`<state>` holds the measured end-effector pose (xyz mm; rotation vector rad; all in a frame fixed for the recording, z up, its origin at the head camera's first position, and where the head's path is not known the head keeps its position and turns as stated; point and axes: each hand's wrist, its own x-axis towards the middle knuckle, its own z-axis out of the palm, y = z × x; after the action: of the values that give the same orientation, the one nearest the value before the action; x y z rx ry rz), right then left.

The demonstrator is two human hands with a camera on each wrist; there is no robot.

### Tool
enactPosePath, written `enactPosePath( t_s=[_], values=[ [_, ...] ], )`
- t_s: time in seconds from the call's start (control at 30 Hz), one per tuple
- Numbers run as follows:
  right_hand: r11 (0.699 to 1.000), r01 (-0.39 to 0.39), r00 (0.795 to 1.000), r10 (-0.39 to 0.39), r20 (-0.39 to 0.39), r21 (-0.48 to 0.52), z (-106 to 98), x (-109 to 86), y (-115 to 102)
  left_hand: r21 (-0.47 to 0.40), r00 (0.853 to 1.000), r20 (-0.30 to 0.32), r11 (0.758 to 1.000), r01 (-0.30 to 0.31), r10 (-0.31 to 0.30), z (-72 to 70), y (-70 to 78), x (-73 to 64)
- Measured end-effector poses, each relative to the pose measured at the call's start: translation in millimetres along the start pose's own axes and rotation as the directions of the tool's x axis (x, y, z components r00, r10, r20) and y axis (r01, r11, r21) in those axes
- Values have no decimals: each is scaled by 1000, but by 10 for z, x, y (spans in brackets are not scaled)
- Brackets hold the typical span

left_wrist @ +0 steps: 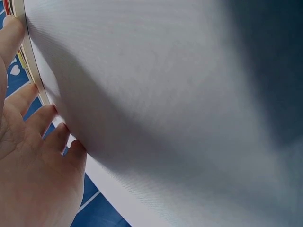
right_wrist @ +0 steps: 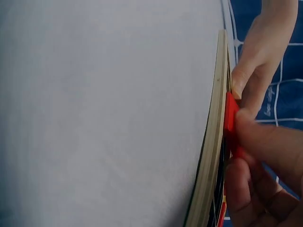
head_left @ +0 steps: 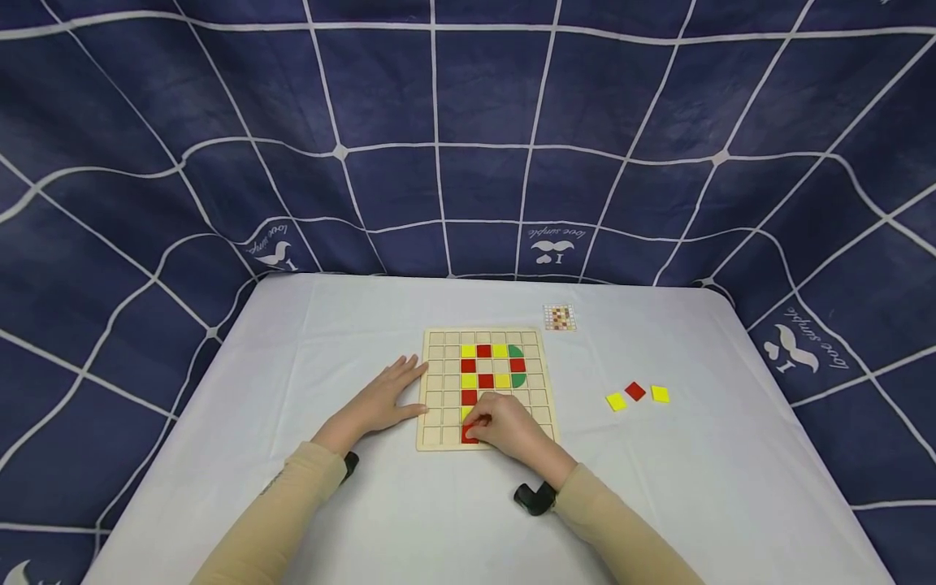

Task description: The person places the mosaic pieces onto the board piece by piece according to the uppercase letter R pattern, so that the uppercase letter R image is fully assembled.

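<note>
A square wooden grid board (head_left: 433, 390) lies on the table, bearing red and yellow square tiles and green rounded tiles set in a P shape. My left hand (head_left: 382, 400) is spread flat, its thumb and fingertips touching the board's left edge. At the foot of the tile column, my right hand (head_left: 512, 424) pinches a red tile (head_left: 469, 435) with curled fingers and thumb. In the right wrist view that red tile (right_wrist: 230, 113) sits at the board's near edge, slightly raised above it. The right hand partly covers the yellow tile just above.
Two loose yellow tiles (head_left: 660, 394) and a loose red tile (head_left: 635, 392) lie to the right of the board. A small pattern card (head_left: 559, 318) is beyond the board's far right corner. White cloth (head_left: 351, 317) covers the table, and a dark blue curtain (head_left: 483, 187) surrounds it.
</note>
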<state>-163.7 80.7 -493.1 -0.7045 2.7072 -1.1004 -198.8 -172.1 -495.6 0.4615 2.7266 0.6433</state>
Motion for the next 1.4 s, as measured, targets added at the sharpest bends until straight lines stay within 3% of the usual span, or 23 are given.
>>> enactPosePath(
  t_s=[0.33,0.53,0.77,1.03,1.2,1.4],
  values=[
    [1000,-15,1000,15,4,-22,4,4,-32,6,1000,-4,1000,2,-2,-11,-16,-5],
    [990,-81,996,86,-37,114,-210,-33,50,8,1000,-3,1000,20,-20,-2,-20,4],
    [968,-190,974,207,-95,162,-728,-153,417,3,1000,-4,1000,14,-14,7,-35,-8],
    [938,-345,920,343,-191,23,-1291,-471,981,2,1000,-6,1000,2,-2,-9,-14,-6],
    [908,-418,894,409,-181,-12,-1377,-672,1166,7,1000,1,1000,5,-5,-2,3,3],
    [901,-433,890,422,-174,-31,-1336,-780,1232,9,1000,-3,1000,9,-9,3,3,20]
  ],
)
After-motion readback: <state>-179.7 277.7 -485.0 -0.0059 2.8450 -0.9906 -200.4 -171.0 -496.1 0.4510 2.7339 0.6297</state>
